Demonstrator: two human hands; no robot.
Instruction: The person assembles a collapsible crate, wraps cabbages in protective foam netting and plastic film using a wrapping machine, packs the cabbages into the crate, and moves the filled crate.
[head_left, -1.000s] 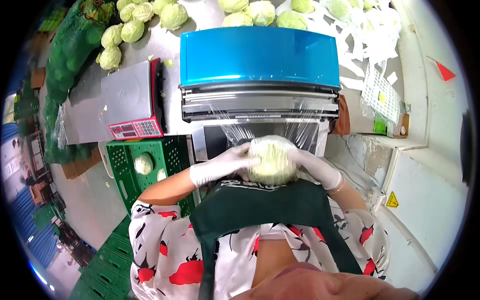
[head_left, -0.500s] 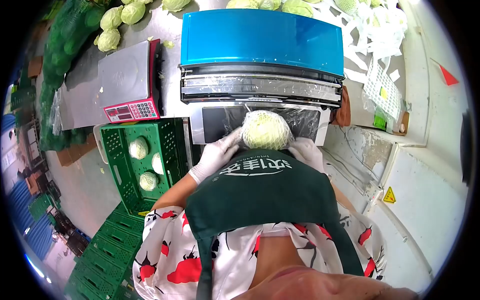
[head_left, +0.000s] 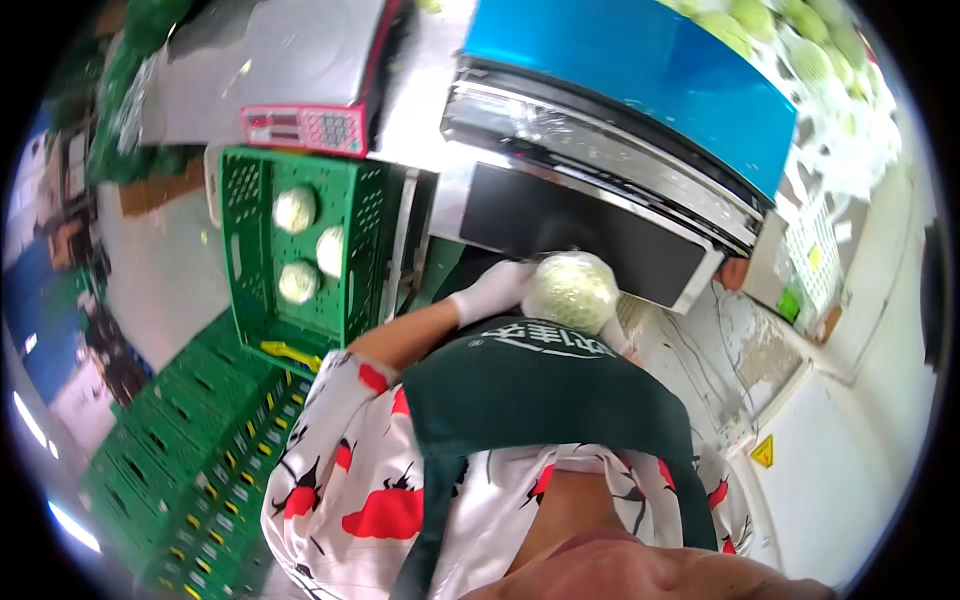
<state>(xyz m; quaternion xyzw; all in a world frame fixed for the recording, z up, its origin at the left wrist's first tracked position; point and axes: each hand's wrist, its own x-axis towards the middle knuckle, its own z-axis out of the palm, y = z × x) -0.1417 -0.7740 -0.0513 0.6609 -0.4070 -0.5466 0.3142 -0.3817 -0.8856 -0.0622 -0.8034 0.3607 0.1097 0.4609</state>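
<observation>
A pale green cabbage [head_left: 570, 290] with a shiny wrapped surface is held in front of my apron. My left hand [head_left: 497, 290], in a white glove, grips its left side. Only a small part of my right hand [head_left: 614, 334] shows at the cabbage's lower right; its fingers are mostly hidden behind the cabbage. Just beyond the cabbage is the black plate [head_left: 590, 232] of the wrapping machine, whose blue cover [head_left: 640, 75] rises behind it.
To the left stands a green crate [head_left: 232, 262] with three wrapped cabbages inside. Above it sits a scale [head_left: 300, 60] with a red keypad panel. Stacked green crates [head_left: 170, 410] fill the lower left. White foam nets [head_left: 840, 140] and more cabbages lie at upper right.
The cabbage has come off the machine's plate and closer to my body, with both hands moving along. The view has turned and shifted, so the crate and machine appear tilted.
</observation>
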